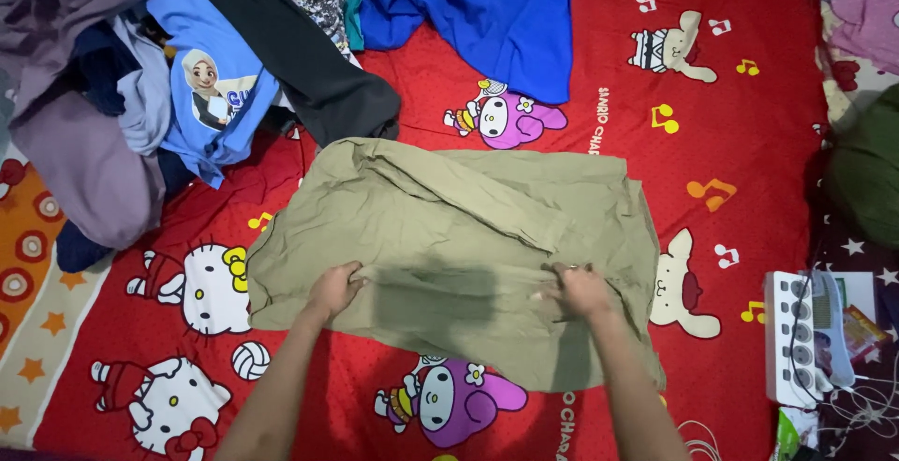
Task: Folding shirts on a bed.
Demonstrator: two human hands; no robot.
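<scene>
Where the red cartoon-printed bedsheet (730, 143) is left bare, open room is found at 3 o'clock and at 7 o'clock of the crumpled olive-khaki cotton garment (468, 227), which is spread flat at the middle of the sheet. Its far edge is met at 12 o'clock by a royal-blue cloth (487, 12), and at 10 o'clock it is nearly touched by a heap of mixed laundry (140, 77) topped by a light-blue printed shirt (220, 87) and a black garment (309, 58). At 4 o'clock, well apart from the garment, a white multi-socket power strip (796, 335) is seen by the sheet's edge. The garment's near edge is reached by both hands: the left hand (334, 290) is set at 7 o'clock of the cloth, the right hand (581, 290) at 5 o'clock. Both are closed, fingers curled together and pinched on folds of the khaki fabric, with a shadowed stretch of cloth lying between them.
</scene>
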